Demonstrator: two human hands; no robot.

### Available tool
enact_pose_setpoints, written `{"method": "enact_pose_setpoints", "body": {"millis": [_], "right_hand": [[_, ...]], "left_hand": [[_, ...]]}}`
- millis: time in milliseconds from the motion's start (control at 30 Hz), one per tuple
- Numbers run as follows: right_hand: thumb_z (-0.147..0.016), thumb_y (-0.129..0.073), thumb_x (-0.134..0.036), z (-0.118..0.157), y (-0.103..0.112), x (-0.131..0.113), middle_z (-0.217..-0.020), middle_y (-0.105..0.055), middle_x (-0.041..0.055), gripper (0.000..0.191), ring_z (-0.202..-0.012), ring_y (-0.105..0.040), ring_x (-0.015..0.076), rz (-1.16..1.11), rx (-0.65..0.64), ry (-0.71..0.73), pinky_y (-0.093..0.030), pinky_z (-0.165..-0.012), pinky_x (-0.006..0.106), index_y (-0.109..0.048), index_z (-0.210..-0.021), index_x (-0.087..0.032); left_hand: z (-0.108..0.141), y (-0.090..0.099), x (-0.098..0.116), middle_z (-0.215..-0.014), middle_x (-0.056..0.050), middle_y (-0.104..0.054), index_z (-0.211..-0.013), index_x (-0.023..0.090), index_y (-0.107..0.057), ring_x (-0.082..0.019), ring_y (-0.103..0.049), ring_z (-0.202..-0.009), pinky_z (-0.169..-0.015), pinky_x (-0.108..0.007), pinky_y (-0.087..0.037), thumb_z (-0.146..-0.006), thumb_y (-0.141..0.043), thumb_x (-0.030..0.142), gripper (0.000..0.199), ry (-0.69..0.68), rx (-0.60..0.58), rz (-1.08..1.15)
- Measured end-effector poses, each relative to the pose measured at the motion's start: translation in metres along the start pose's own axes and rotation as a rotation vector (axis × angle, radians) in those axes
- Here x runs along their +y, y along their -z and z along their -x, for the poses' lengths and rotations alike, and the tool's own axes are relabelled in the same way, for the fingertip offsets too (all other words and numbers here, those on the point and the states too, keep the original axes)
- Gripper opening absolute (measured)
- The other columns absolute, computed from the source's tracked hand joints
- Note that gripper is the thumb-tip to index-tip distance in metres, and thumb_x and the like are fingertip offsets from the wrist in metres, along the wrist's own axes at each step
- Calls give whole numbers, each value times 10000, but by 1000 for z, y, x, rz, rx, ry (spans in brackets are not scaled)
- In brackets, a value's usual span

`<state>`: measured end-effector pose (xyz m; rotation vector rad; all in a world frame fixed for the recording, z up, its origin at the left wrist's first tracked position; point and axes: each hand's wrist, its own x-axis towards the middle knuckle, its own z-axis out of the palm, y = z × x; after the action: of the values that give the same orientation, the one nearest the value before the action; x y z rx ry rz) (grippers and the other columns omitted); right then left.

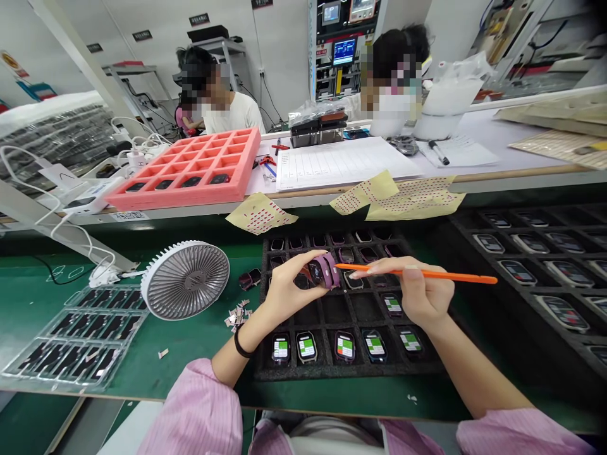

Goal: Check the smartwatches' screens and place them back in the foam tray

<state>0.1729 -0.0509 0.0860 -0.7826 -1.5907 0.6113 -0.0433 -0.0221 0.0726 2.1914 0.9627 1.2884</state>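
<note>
My left hand [289, 287] pinches a purple smartwatch case [327, 270] above the black foam tray [296, 370]; its inner parts are too small to make out. In my right hand [422, 291] lies a thin orange stick-like tool [455, 277], held like a pen. Its tip points left and meets or nearly meets the purple case's edge. Below the hands, several watches sit in the tray's compartments, those in the front row with lit green and white screens, such as one watch [344, 346]. Other tray compartments behind are partly hidden by my hands.
Left stand a white fan [190, 281] and a clear plastic tray of black pieces [85, 335]. Small scraps [237, 316] lie beside the foam tray. A second foam tray of watches [545, 272] is at right. A pink foam tray [190, 167] tops the shelf; two people sit beyond.
</note>
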Motion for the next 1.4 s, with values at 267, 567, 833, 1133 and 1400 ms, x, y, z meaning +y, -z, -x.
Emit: {"method": "enact_pose_setpoints", "body": {"millis": [267,567,833,1133,1400], "right_hand": [[-997,-365,-351,-1,0,-1,-834,-772,55,401,-797,-742,234,142,-21,111,-602,-735,377,-742,-890,-264],[-1001,-365,-236,1,-3,4,-848,-766,41,358,-806,-744,199,52,-40,196,-608,-736,318,-718,-944,-220],[-1000,-353,-234,1,-4,5,-838,-767,47,364,-799,-743,199,125,-68,194,-605,-735,323,-708,-921,-211],[-963,-489,-387,-4,-17,9,-928,-756,41,205,-892,-726,201,-226,107,-178,-572,-844,404,-470,-826,-236],[-730,-775,-346,-6,-38,21,-775,-579,-45,434,-668,-581,100,-399,-180,-557,-487,-617,234,-357,-751,-231]], "left_hand": [[1,-5,-1,-1109,-90,-722,-1167,167,-643,-203,-704,-885,-727,-278,-592,-693,-773,203,493,33,16,-20],[1,-5,-1,-1119,-74,-721,-1184,166,-634,-171,-706,-845,-720,-253,-597,-693,-749,142,504,-26,12,-51],[2,-7,-4,-1107,-72,-725,-1176,160,-639,-166,-700,-818,-714,-256,-593,-682,-754,143,508,-13,18,-96],[0,-3,1,-1071,-74,-693,-1136,173,-623,-186,-662,-909,-739,-288,-576,-706,-732,116,447,17,-28,-142],[5,-5,5,-1130,-87,-584,-1179,192,-588,-175,-629,-932,-686,-263,-591,-741,-746,180,465,78,-98,-76]]}}
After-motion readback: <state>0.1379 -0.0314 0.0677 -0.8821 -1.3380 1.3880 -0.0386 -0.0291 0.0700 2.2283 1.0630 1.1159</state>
